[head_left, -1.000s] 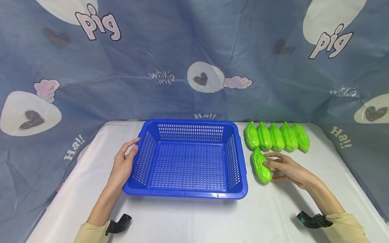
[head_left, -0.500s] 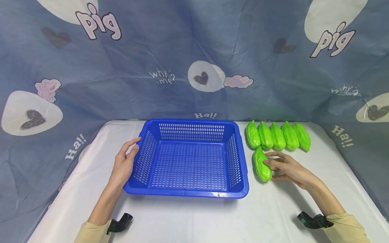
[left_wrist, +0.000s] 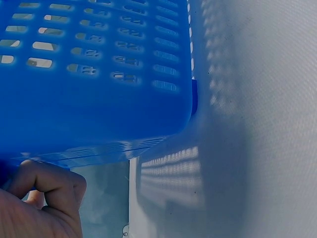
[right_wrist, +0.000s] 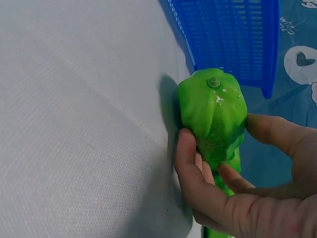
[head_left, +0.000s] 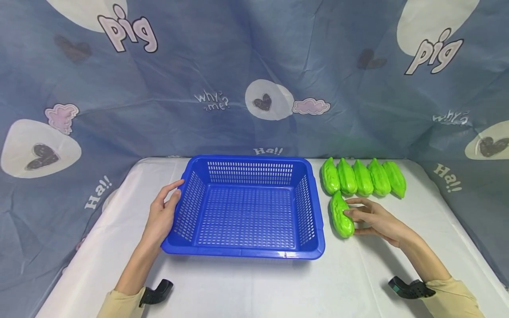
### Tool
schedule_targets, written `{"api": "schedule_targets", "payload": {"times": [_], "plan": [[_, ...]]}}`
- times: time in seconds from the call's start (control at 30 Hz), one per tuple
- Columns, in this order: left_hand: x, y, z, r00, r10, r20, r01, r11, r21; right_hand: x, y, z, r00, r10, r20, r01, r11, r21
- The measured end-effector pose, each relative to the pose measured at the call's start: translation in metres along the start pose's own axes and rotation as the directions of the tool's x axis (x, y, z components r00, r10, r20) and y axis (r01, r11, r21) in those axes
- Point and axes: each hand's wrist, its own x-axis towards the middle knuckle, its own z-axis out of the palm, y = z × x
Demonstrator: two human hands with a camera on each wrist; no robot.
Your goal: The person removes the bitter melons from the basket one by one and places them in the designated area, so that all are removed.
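Note:
A blue plastic basket (head_left: 242,253) with slotted walls stands on the white-covered table, nothing inside it. My left hand (head_left: 161,216) grips the left rim; in the left wrist view its curled fingers (left_wrist: 57,186) are at the basket's edge. To the right of the basket, my right hand (head_left: 375,221) holds a bright green bitter melon (head_left: 341,216) between thumb and fingers. The right wrist view shows the stem end of this bitter melon (right_wrist: 213,106) facing the camera, with fingers on both sides. Its pointed far end reaches the row of melons behind it.
Several more green bitter melons (head_left: 362,177) lie side by side in a row at the back right of the table (head_left: 254,287). A blue printed cloth (head_left: 222,66) hangs behind the table and along its sides. Black wrist bands (head_left: 157,293) are on both forearms.

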Motion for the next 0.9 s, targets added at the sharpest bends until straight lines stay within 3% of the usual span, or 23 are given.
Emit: {"api": "schedule_targets", "payload": {"times": [0.9], "plan": [[0.0002, -0.0007, -0.0006, 1.0, 0.001, -0.003, -0.001, 1.0, -0.009, -0.0008, 0.0017, 0.0023, 1.0, 0.004, -0.018, -0.005, 1.0, -0.03]]}}
